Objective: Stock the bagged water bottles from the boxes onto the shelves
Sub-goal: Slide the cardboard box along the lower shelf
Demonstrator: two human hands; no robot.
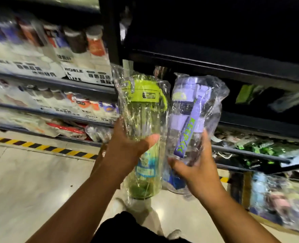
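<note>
Left hand (127, 146) wraps the green bagged bottle (145, 120) mid-body, thumb across the front. Right hand (196, 165) grips the purple bagged bottle (189, 123) low down, fingers curled round it. Both upright, side by side, bags touching, held up in front of the dark shelf (215, 65). Box (277, 199) at lower right holds more bagged stock, probably bottles; too blurred to confirm

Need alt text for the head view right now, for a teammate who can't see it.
The left hand grips a green-lidded bagged bottle and the right hand a purple bagged bottle, both upright before dark shelves. At left, boxed goods sit on racks, blurred.
</note>
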